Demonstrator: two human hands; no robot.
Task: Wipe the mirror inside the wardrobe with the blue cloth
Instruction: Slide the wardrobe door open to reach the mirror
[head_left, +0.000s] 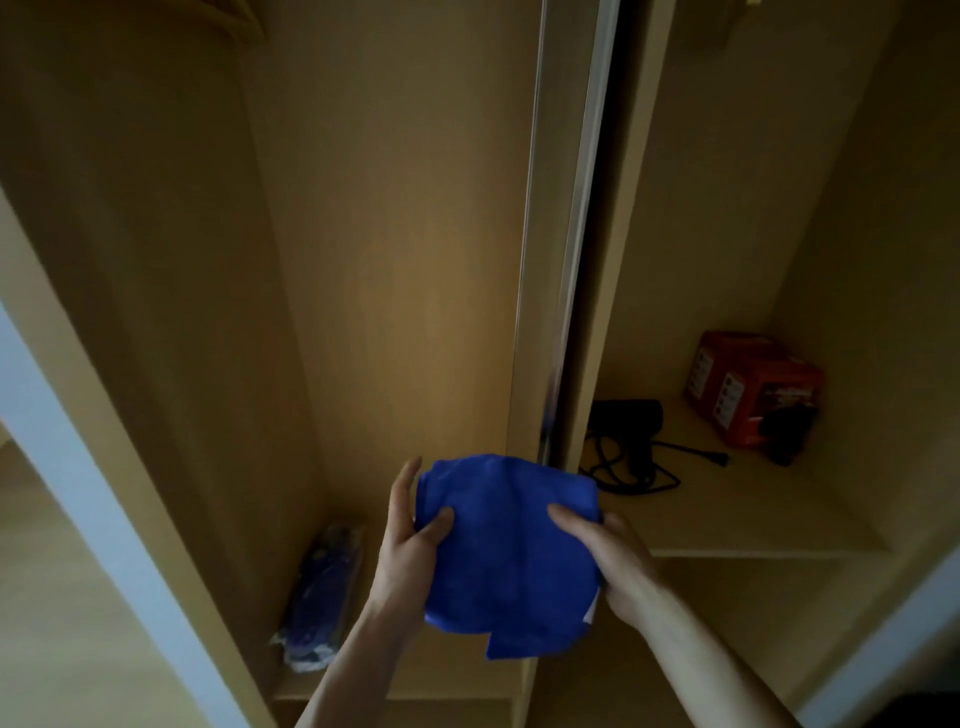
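Both forearms reach forward; left hand (410, 540) and right hand (610, 558) grip the cloth (509, 551) edges, thumbs on top.

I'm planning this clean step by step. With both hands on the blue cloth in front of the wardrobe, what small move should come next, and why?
Probably raise the blue cloth along the mirror, the shiny strip between the compartments. The left hand and right hand both grip the cloth low, near the strip's lower end, and nearly all of the strip lies above it.
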